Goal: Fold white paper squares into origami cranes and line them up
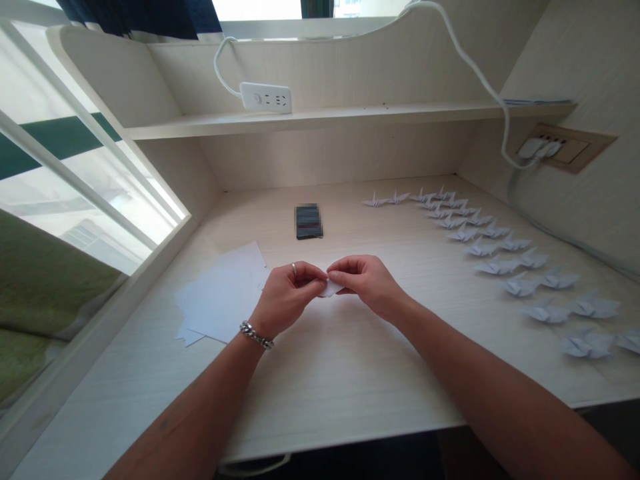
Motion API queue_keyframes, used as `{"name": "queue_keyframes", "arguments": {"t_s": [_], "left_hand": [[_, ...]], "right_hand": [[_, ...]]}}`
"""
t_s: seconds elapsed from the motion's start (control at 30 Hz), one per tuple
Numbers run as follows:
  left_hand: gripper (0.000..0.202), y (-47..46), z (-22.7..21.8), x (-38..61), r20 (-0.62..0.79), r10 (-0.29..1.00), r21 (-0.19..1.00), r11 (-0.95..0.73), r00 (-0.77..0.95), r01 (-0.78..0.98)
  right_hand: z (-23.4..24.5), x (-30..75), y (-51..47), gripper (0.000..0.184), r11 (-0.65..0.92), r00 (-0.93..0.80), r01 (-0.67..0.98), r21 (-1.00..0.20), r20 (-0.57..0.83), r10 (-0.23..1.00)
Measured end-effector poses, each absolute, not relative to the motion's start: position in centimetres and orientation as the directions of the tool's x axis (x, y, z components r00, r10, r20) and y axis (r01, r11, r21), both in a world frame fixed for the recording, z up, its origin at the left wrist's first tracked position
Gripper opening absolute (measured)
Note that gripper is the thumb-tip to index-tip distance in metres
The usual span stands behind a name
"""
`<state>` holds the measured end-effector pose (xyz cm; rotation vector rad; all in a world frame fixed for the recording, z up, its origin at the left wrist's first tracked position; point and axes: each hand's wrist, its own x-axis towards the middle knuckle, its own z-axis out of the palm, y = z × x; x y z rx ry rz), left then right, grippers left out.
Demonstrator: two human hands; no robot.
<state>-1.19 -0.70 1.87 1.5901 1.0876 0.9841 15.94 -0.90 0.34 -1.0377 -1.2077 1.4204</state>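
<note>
1. Fingers (314,275) of your left hand (287,297) and right hand (370,283): closed, pinching one small folded white paper (331,289) between them, just above the counter (325,373).
2. Blank sheets (220,300): beside your left hand.
3. Paper cranes (500,250): two rows, at right.

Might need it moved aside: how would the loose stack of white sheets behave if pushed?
Probably light and floppy: the white sheets look thin and lie flat. Likely to slide and fan apart, since their corners already splay on the smooth desk.

The dark object (309,222) is blurred out; fingers (311,271) hide most of the folded paper (331,289).
</note>
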Motion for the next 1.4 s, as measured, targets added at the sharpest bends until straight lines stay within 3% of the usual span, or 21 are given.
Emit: {"name": "queue_keyframes", "arguments": {"t_s": [0.27,0.8,1.4], "left_hand": [[0.009,-0.8,1.8,-1.2,0.125,0.958,0.936,-0.200,0.260,0.288],[0.022,-0.7,1.5,-0.9,0.017,0.968,0.996,0.004,0.250,-0.084],[0.024,-0.6,1.2,-0.8,0.121,0.973,0.989,-0.134,0.194,0.057]], "right_hand": [[0.3,15.9,-1.0,0.020,-0.010,-0.185,-0.097,-0.995,0.008,0.983],[0.2,15.9,-1.1,0.011,0.254,-0.081,0.140,-0.957,0.244,0.966],[-0.2,15.1,-1.6,0.012,0.312,-0.015,0.227,-0.923,0.317,0.948]]}}
